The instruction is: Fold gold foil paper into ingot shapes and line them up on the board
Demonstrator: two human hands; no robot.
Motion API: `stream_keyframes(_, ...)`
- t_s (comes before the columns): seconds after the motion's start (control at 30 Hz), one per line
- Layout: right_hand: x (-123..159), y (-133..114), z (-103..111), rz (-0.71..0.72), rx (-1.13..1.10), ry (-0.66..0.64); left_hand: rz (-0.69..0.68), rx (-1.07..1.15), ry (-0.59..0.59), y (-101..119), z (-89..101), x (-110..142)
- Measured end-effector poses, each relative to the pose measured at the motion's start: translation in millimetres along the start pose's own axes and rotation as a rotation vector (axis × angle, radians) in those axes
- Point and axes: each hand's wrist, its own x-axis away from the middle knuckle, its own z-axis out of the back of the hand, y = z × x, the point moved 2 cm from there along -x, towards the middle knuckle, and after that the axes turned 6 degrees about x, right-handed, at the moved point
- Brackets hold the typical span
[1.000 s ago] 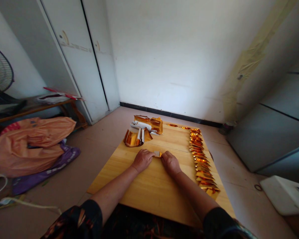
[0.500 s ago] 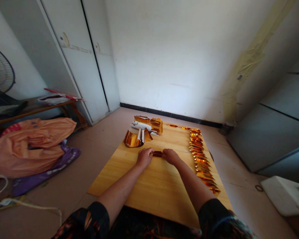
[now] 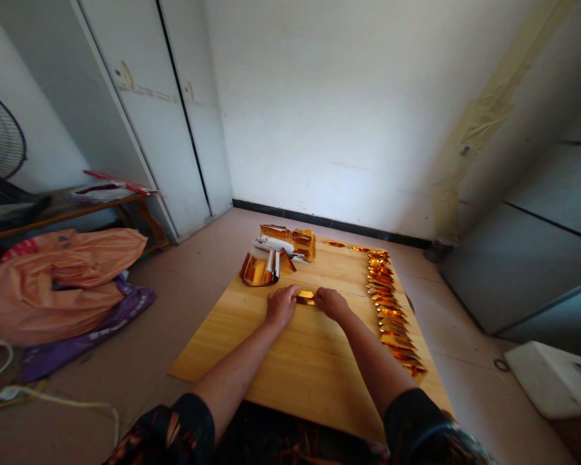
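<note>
Between my two hands, just above or on the wooden table (image 3: pixel 271 349), is a small folded piece of gold foil paper (image 3: pixel 305 298). My left hand (image 3: pixel 283 306) is closed on its left end, and my right hand (image 3: pixel 331 303) pinches the right end. Beyond my left hand lie loose curved sheets of gold foil paper (image 3: pixel 259 270), with white backs showing at the edges. A stack of more gold sheets (image 3: pixel 304 244) sits behind them. Along the table's right side runs a row of folded gold foil pieces (image 3: pixel 390 303), packed close together.
On the floor to the left lie an orange cloth-like bag (image 3: pixel 68 278), a purple bag (image 3: pixel 91 336) and a pale cable (image 3: pixel 62 400). A low wooden bench (image 3: pixel 148 213) and a fan (image 3: pixel 0 132) stand behind. At right is a white box (image 3: pixel 556 381).
The folded foil has turned between my hands, so a brighter gold face shows now. Both hands stay in nearly the same place.
</note>
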Motion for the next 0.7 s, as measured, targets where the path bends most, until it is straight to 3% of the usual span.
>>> stream_keyframes(0.43,-5.8,-2.9,-6.1,-0.093,0.079,0.03,0.051,-0.045,-0.034,4.1,2.5,-2.5)
stream_keyframes(0.7,-2.4,-3.2,-5.4,-0.08,0.096,0.055,-0.008,-0.046,-0.064,-0.1,1.6,-4.8)
